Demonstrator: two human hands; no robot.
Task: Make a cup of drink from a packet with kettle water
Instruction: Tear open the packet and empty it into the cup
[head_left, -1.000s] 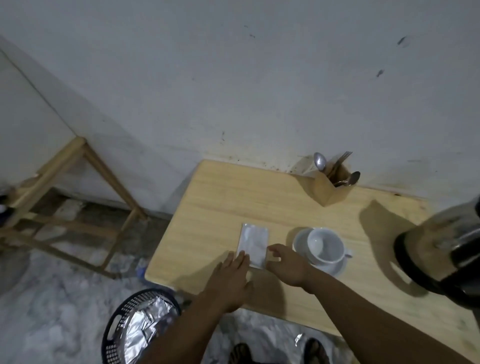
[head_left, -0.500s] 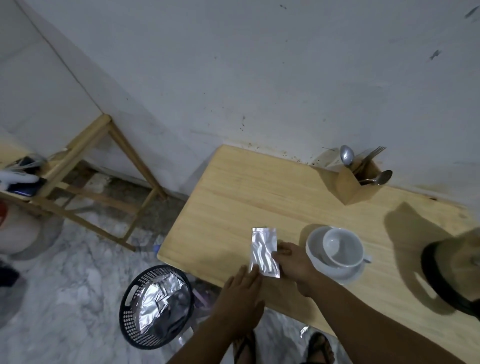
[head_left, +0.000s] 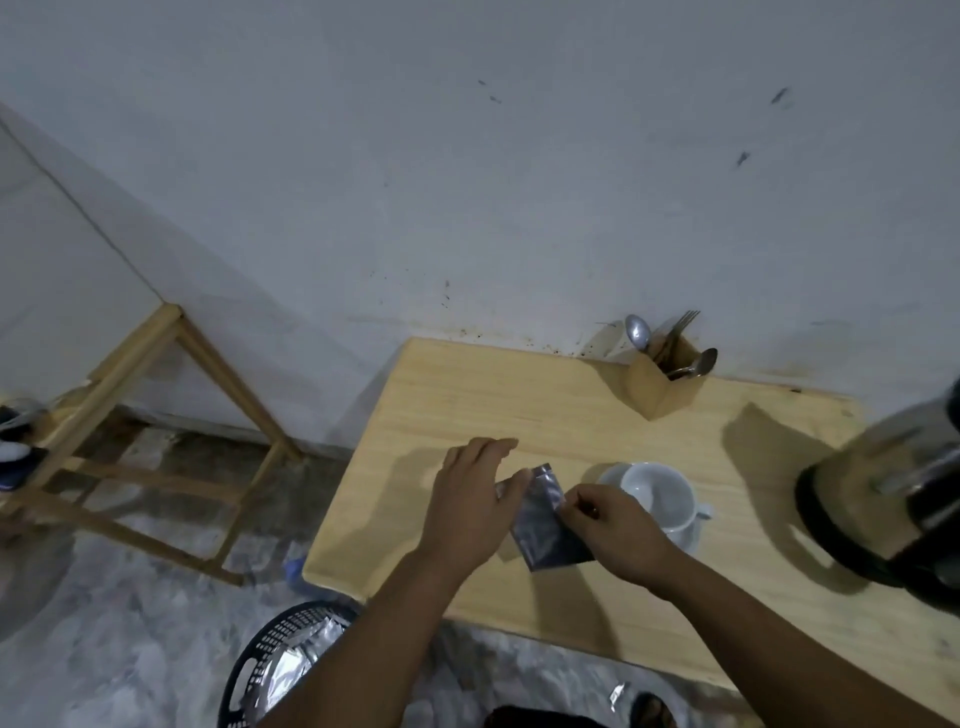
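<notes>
Currently both hands pinch the packet (head_left: 543, 525) above the tabletop (head_left: 519, 410): left hand (head_left: 470, 506) at its top corner, right hand (head_left: 613, 525) at its edge. An uneven tear could scatter powder short of the cup (head_left: 660, 493).

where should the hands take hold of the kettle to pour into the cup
Best guess: the dark handle on the near right of the kettle, taken by the right hand from the right. Its metal body looks wide and may be hot. It is partly out of frame, so the handle's shape is unclear. Both hands now hold the packet.
</notes>
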